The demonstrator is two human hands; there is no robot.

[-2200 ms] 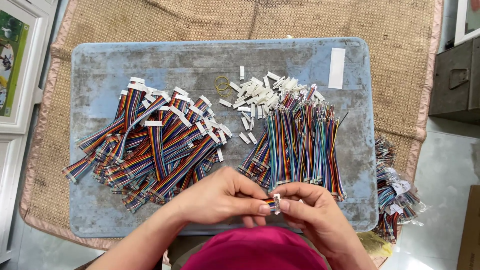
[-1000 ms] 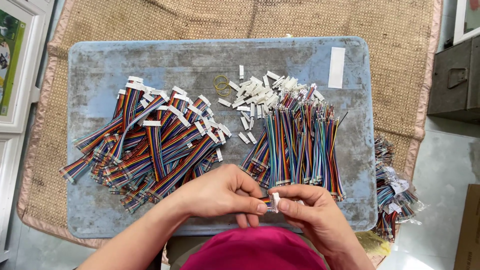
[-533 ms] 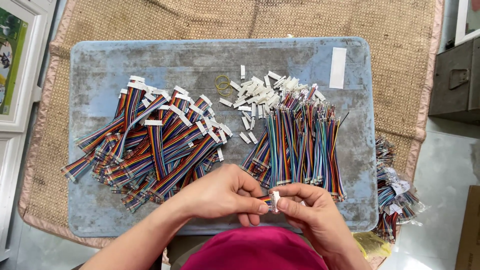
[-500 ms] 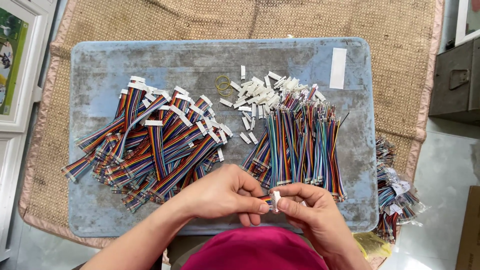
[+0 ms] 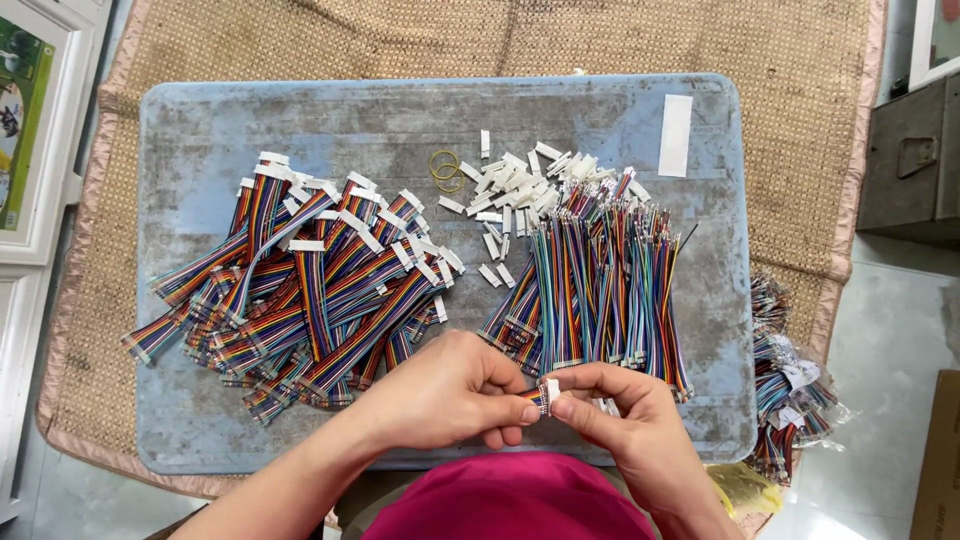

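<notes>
Woven mat [image 5: 800, 120] is lying under everything, tan and coarse. Grey-blue bench [image 5: 300, 120] is carrying the stock, largest first: a left heap of finished cables [image 5: 300, 290], rainbow ribbon with white ends; a right bundle of loose cables [image 5: 600, 285], bare-tipped; a scatter of white housings [image 5: 520, 185]; two rubber bands [image 5: 445, 170]. More cables [image 5: 790, 390] are lying off the bench's right edge.

Left hand [image 5: 450, 395] and right hand [image 5: 620, 420] are meeting at the near edge, both pinched shut on one ribbon [image 5: 535, 398] and its connector [image 5: 551, 391].

Handling, by judgement: ribbon is looking very light, limp and easily kinked; connector is looking stiff, small, slippery and likely fragile at the pins. Best hold is the ribbon just behind the connector and the connector by its flat sides.
</notes>
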